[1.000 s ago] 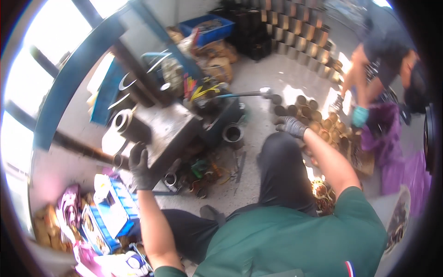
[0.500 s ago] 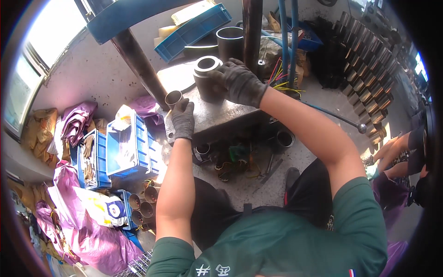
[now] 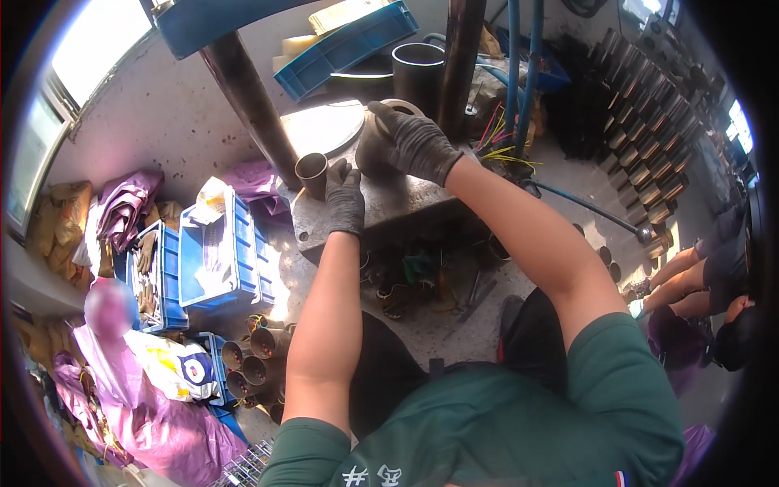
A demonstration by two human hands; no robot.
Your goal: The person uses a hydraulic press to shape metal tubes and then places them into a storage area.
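My right hand (image 3: 415,144), in a dark grey knit glove, is closed around the upper part of a thick-walled metal cylinder (image 3: 375,154) on a heavy steel plate (image 3: 316,221). The fingers cover much of the cylinder's pale ring-shaped top. To its left, a small open metal sleeve (image 3: 312,170) stands upright on the plate by a dark post. My left hand (image 3: 345,203), gloved alike, is right beside that sleeve with its fingers curled together; whatever they may hold is hidden. A pale, brightly lit round disc (image 3: 324,127) lies behind the sleeve.
Dark posts (image 3: 247,101) rise at the plate's back, under a blue crossbar (image 3: 235,20). Behind are a larger open cylinder (image 3: 418,71) and a tilted blue crate (image 3: 349,49). Blue bins (image 3: 215,284) stand left. Stacked metal tubes (image 3: 649,130) and another person's arms (image 3: 682,280) are at right.
The thick cylinder has shifted right, with my right hand now further over its top. My left hand has moved right, showing more of the small sleeve.
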